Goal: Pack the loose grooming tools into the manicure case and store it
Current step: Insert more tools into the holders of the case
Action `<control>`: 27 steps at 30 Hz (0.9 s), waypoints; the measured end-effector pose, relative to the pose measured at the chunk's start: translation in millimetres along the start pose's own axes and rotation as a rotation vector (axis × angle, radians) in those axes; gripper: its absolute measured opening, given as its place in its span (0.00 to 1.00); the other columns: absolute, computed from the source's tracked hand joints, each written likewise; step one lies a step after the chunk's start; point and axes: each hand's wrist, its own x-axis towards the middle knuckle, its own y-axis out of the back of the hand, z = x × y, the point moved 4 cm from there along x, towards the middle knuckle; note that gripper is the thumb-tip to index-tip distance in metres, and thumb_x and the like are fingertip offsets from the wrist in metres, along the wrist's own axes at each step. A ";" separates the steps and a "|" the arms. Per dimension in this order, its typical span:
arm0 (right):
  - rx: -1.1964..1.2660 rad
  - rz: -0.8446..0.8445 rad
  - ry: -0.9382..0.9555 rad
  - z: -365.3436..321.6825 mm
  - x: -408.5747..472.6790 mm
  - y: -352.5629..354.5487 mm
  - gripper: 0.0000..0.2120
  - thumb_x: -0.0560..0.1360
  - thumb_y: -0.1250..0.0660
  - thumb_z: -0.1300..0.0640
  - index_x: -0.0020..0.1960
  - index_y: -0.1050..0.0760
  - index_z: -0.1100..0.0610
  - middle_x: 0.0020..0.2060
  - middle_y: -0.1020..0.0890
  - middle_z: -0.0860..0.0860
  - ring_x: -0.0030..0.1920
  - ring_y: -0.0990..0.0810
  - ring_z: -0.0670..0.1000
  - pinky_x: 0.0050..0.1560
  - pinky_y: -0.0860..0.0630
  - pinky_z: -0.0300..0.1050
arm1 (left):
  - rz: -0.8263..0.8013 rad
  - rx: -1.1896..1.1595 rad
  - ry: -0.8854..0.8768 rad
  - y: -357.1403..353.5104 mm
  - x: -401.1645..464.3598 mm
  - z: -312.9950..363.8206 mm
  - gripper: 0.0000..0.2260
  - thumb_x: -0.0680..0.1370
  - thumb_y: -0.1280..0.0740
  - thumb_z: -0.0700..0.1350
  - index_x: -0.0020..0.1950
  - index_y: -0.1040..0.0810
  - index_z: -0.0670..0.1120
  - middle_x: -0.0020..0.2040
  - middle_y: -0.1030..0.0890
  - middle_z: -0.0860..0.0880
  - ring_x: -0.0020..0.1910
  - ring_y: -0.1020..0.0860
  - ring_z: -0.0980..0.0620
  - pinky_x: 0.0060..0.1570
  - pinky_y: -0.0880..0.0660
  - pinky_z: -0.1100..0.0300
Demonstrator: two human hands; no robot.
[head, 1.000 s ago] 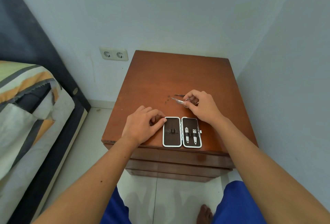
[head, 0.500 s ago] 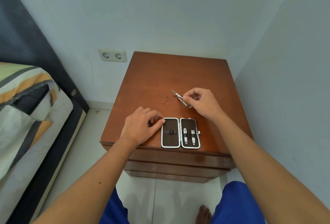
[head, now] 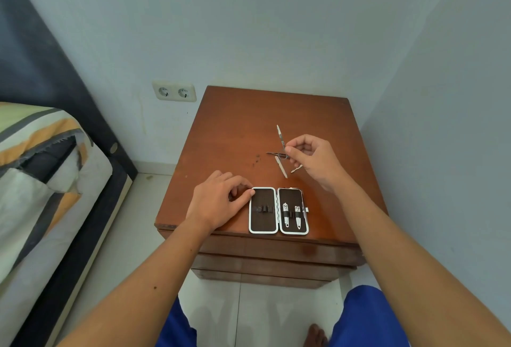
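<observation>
The manicure case (head: 278,210) lies open near the front edge of the brown wooden nightstand (head: 243,125). Its left half shows only empty elastic loops. Two nail clippers (head: 291,215) sit strapped in the right half. My left hand (head: 221,201) rests on the tabletop with its fingertips against the case's left rim. Behind the case, my right hand (head: 312,157) pinches a slim metal tool (head: 280,136), whose tip points up and away. Under it on the wood lie a dark thin tool (head: 272,154), a pale file (head: 282,168) and a small curved piece (head: 296,169).
The nightstand stands in a corner, with walls behind it and close on the right. Drawer fronts (head: 276,261) show below its top. A bed with a striped cover (head: 41,169) lies to the left, and a double wall socket (head: 174,91) is behind it. My foot (head: 315,335) is on the tiled floor.
My right hand has lifted the slim tool off the table and swung its tip upward. The other loose tools now show beneath it. My left hand has stayed at the case.
</observation>
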 end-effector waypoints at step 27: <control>0.162 -0.112 -0.116 14.0 -33.3 27.1 0.07 0.79 0.27 0.63 0.56 0.14 0.61 0.38 0.18 0.47 0.38 0.24 0.46 0.40 0.26 0.39 | -0.012 0.006 -0.013 -0.8 1.3 0.6 0.10 0.82 0.35 0.63 0.57 0.17 0.63 0.39 0.25 0.60 0.45 0.27 0.57 0.33 0.30 0.62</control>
